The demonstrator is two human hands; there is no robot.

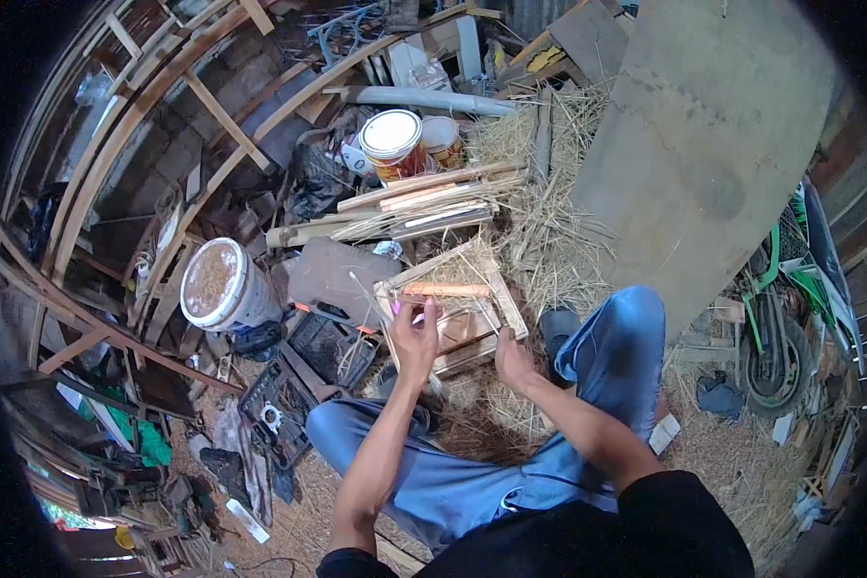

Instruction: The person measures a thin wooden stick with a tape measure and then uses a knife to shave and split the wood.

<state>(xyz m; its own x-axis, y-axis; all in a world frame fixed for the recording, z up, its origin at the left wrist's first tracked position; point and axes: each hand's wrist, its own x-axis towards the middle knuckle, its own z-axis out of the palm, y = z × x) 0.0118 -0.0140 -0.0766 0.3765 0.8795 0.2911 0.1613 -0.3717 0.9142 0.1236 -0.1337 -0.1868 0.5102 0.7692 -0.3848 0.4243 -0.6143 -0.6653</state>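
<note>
In front of my crossed legs lies a wooden frame (512, 306) of pale slats, with an orange-toned wooden strip (445, 289) across its upper part. Over the frame's left side is my left hand (416, 342), its fingers bent together. A small pink thing (396, 308) shows by these fingers; its kind is too small to make out. My right hand (515, 361) is at the frame's right side, fingers closed around the lower end of a thin pale strip (486, 313). The fingertips of both hands are partly hidden.
Left of the frame are an open black tool case (275, 409) and a white bucket (220, 284). Stacked wood strips (433, 204) and paint cans (392, 137) stand beyond it. A large board (703, 144) leans at the right, near a green-and-black motorbike (778, 318). Straw covers the ground.
</note>
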